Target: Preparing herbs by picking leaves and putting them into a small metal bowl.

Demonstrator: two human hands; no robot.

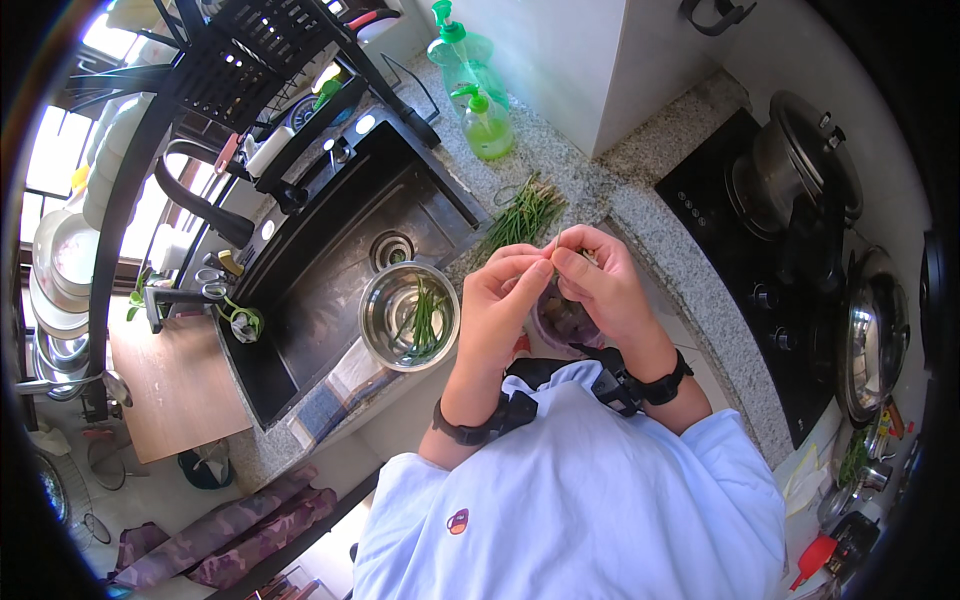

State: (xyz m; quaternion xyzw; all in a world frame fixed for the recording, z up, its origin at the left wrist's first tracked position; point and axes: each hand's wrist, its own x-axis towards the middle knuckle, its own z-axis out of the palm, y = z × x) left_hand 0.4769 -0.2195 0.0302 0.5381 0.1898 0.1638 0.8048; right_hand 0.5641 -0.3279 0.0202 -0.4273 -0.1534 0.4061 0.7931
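My left hand (495, 300) and my right hand (604, 281) meet in front of my chest. Between their fingertips they pinch a thin green stalk (558, 237), probably a chive; most of it is hidden by the fingers. Some pale stem ends (589, 256) show within my right hand. Just beyond the hands a bundle of chives (521, 214) lies on the granite counter. Left of my left hand stands a stainless steel bowl (369, 315) at the sink's near edge, with cut or sorted chives (422, 322) in it. Below my hands is a bin lined with a purplish bag (562, 322).
A black sink (322, 300) with a dark faucet (202, 202) lies left. Green pump bottles (487, 131) stand at the back. To the right is a black cooktop (739, 255) with a pot (780, 172) and a lidded pan (874, 337). A folded cloth (337, 397) drapes the counter edge.
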